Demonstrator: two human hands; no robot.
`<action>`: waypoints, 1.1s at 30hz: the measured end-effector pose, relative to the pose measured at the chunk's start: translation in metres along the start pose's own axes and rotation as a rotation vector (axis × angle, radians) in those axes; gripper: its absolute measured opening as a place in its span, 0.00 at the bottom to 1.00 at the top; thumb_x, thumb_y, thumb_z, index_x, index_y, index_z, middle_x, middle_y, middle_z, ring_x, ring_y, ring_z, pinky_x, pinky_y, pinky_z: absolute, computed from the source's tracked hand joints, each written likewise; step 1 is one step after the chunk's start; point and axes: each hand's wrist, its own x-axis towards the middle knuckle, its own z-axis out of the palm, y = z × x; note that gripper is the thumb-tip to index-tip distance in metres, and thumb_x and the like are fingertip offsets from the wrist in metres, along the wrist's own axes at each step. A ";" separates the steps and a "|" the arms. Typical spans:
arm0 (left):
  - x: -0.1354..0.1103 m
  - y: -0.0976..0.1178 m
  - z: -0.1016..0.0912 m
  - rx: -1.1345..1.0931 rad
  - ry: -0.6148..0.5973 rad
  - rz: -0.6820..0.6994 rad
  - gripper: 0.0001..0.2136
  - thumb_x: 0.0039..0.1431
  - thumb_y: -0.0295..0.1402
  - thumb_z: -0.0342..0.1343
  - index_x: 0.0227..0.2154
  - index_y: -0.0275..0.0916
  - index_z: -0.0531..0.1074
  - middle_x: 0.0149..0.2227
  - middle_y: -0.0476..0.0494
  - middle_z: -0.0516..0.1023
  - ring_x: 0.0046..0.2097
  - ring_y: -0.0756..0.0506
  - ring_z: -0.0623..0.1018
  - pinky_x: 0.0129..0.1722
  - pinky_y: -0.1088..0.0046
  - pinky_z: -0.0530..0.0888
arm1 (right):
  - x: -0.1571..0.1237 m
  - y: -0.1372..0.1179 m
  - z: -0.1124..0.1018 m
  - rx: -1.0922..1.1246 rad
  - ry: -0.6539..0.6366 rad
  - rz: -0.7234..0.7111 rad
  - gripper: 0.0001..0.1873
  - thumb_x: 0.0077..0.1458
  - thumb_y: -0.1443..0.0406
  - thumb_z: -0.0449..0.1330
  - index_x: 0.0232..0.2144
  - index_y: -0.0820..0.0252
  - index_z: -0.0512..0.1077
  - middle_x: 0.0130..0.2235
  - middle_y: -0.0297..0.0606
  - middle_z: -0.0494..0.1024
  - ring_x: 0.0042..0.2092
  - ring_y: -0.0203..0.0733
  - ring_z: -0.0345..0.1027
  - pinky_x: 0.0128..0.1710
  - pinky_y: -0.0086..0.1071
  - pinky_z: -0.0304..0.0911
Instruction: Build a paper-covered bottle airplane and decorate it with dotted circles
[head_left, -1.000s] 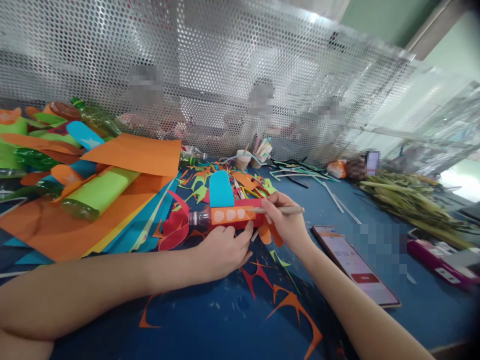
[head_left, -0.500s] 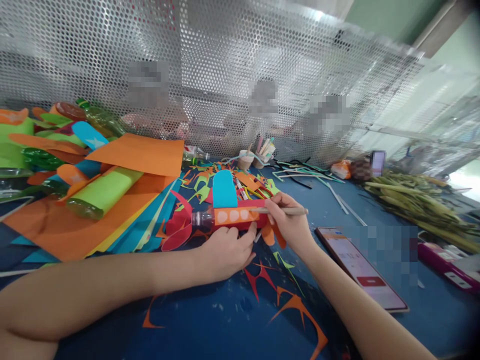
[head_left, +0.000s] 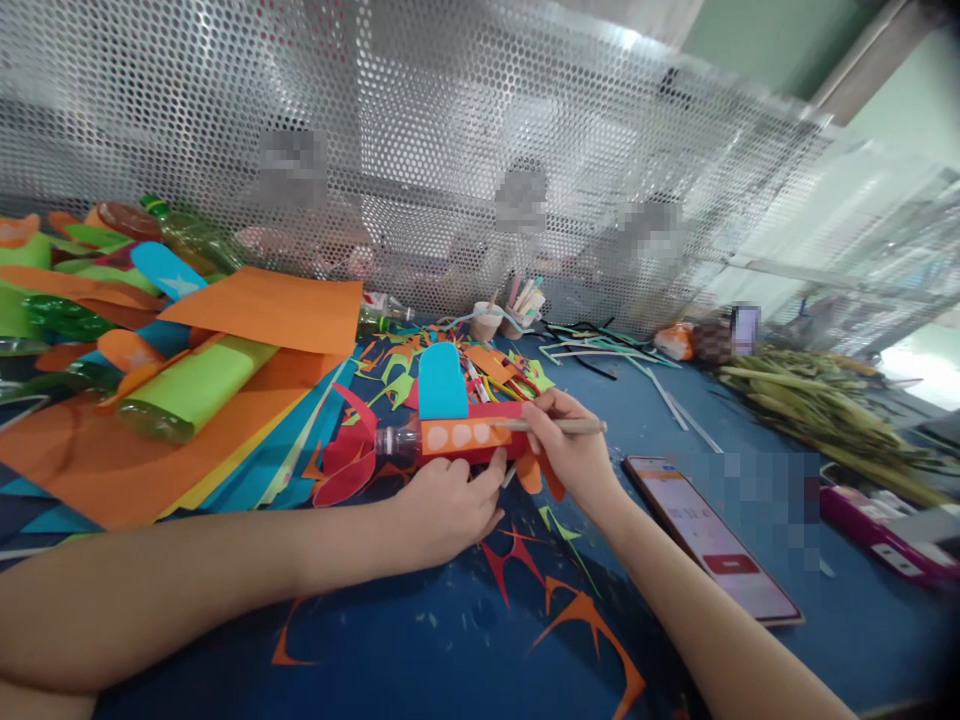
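Observation:
A plastic bottle [head_left: 457,438] dressed as a paper plane lies on the blue table [head_left: 450,640], with a red wrap, an orange strip of pale dots, a blue fin [head_left: 441,382] and red propeller blades [head_left: 346,462]. My left hand [head_left: 444,505] rests below it, thumb and fingers closed against its near side. My right hand [head_left: 571,450] pinches a thin wooden stick [head_left: 559,426], whose tip lies on the orange strip.
Orange, green and blue paper sheets [head_left: 247,340] and wrapped bottles pile at the left. Paper scraps litter the middle. A phone [head_left: 709,535] lies to the right, green stalks [head_left: 810,395] beyond it. Cups of sticks [head_left: 504,315] stand before a perforated metal screen [head_left: 450,140].
Both hands and the bottle plane keep nearly the same pose; only the camera view has shifted slightly.

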 end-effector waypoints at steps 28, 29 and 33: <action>0.000 0.000 0.000 -0.002 -0.004 -0.002 0.18 0.66 0.37 0.40 0.45 0.34 0.73 0.54 0.35 0.69 0.28 0.47 0.73 0.22 0.68 0.67 | -0.001 -0.006 0.001 0.007 0.013 0.023 0.16 0.51 0.63 0.56 0.16 0.55 0.57 0.12 0.25 0.62 0.16 0.32 0.53 0.20 0.29 0.52; 0.000 0.000 0.000 0.000 -0.001 -0.005 0.18 0.66 0.37 0.40 0.45 0.33 0.73 0.54 0.35 0.70 0.28 0.47 0.73 0.22 0.67 0.67 | -0.001 -0.006 0.001 0.007 0.014 0.022 0.16 0.51 0.63 0.56 0.16 0.55 0.57 0.12 0.25 0.62 0.16 0.32 0.53 0.20 0.29 0.52; 0.000 0.000 -0.001 0.005 0.000 -0.005 0.18 0.66 0.37 0.40 0.47 0.33 0.72 0.54 0.36 0.69 0.28 0.47 0.73 0.21 0.68 0.66 | 0.001 -0.003 -0.001 0.018 0.021 0.021 0.16 0.51 0.65 0.56 0.16 0.55 0.57 0.12 0.25 0.61 0.17 0.32 0.53 0.21 0.29 0.51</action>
